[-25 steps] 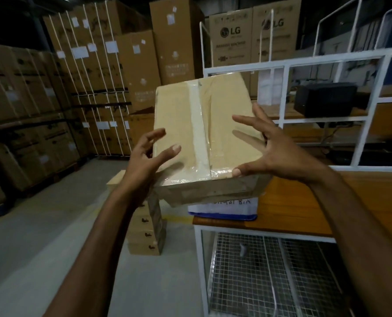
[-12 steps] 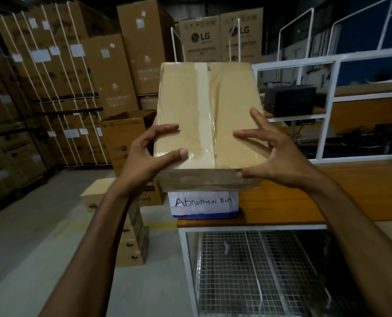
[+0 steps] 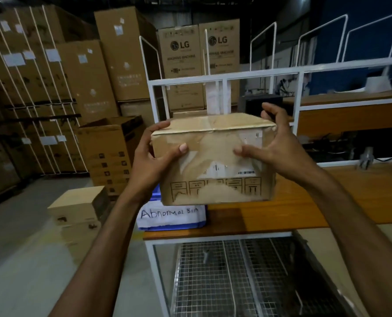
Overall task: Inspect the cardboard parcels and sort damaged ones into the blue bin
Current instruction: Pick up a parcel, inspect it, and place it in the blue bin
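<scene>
I hold a cardboard parcel in the air in front of me, its side face toward the camera with torn label scraps, a barcode and printed handling symbols. My left hand grips its left edge, thumb on the front face. My right hand grips its right side, thumb on the front and fingers curled over the top corner. Below the parcel, on the table's left end, stands the blue bin with a white sign reading "Abnormal Bin". The parcel hides most of the bin.
A wooden table with a white frame and a wire-mesh shelf below stands ahead. Small boxes are stacked on the floor at left, beside an open carton. Tall stacks of large cartons line the back and left.
The parcel has been rotated: its taped top face showed before, now a side face with labels does. Both hands have shifted their hold, and the parcel sits lower, above the bin.
</scene>
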